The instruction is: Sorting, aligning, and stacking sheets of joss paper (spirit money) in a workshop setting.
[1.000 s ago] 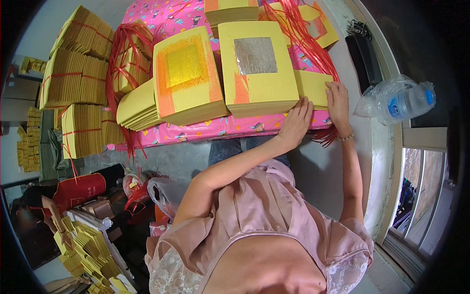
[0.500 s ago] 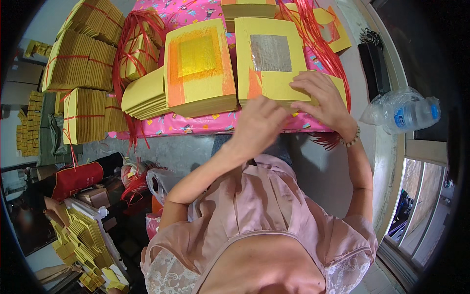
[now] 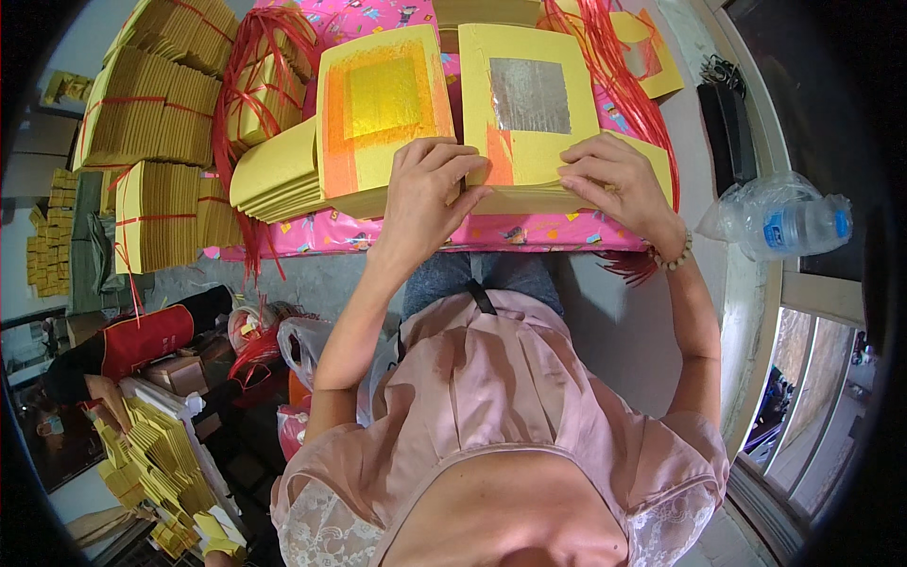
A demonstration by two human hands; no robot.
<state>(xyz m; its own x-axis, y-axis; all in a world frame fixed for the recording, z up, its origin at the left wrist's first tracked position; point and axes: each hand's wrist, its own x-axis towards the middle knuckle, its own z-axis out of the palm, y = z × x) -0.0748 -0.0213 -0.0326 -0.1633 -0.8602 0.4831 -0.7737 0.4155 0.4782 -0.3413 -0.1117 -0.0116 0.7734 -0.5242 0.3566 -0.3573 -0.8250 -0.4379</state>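
Observation:
A stack of yellow paper sheets [image 3: 534, 170] lies before me on the table; its top sheet has a silver square and an orange stripe. My left hand [image 3: 427, 189] is at its near left corner, fingers bent over the top and thumb at the front edge. At the near right edge, my right hand [image 3: 619, 184] has its fingers bent over the top sheet and its thumb low on the front. How many sheets each hand grips is hidden. Just left stands another yellow stack [image 3: 385, 173] with a gold square and orange border; my left fingers overlap its near right corner.
A pink patterned cloth [image 3: 331, 234] covers the table. Red strings [image 3: 624, 90] hang at the right and more red strings [image 3: 241, 104] at the left, beside tied yellow bundles [image 3: 142, 113]. A plastic bottle [image 3: 798, 227] is at the right. A co-worker's arm [image 3: 109, 402] reaches toward yellow papers [image 3: 165, 444] lower left.
My left hand has moved left and away from me, from the front of the silver-square stack to its left corner. My right hand stays at the right edge.

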